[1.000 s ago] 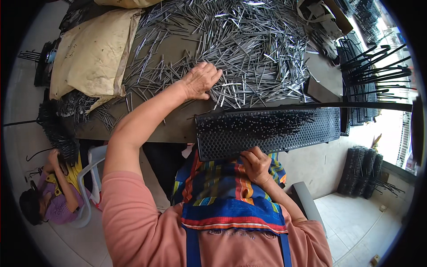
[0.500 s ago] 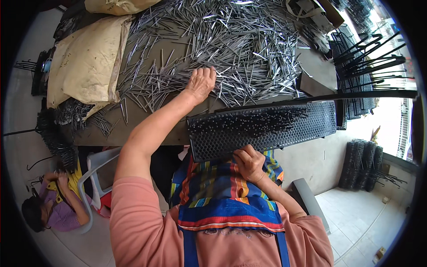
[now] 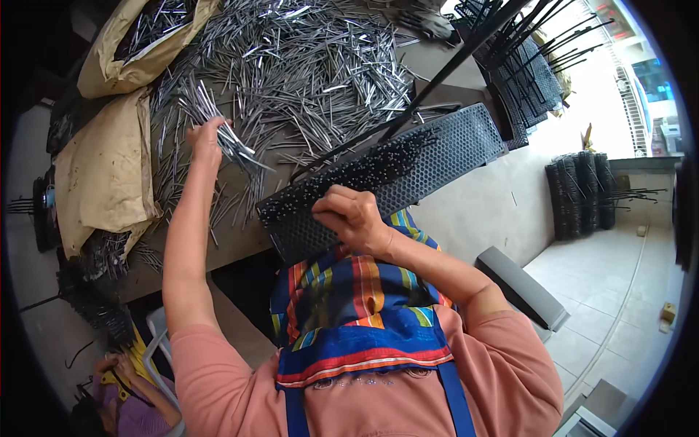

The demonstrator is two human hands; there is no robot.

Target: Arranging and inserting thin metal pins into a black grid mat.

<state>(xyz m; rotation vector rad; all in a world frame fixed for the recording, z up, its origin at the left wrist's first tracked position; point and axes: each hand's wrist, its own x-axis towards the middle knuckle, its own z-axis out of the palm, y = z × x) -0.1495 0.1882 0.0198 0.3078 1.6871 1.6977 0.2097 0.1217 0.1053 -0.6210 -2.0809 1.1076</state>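
A room with a work table [image 3: 237,247] surrounds me; a tan sack [image 3: 102,167] lies along its left side. My left hand [image 3: 207,137] is clamped on a bundle of metal strips [image 3: 234,148] above the table. Next come scattered loose strips [image 3: 291,80], then my right hand [image 3: 353,218], loosely curled above a tilted black perforated panel [image 3: 451,149]; whether its fingertips meet, I can't tell.

Bunched grey strips [image 3: 205,106] splay left of a perforated panel [image 3: 440,156].

Glossy metal strips [image 3: 298,87], honeycomb-textured panel [image 3: 444,156], creased matt paper sack [image 3: 109,171], cloth apron [image 3: 368,339]
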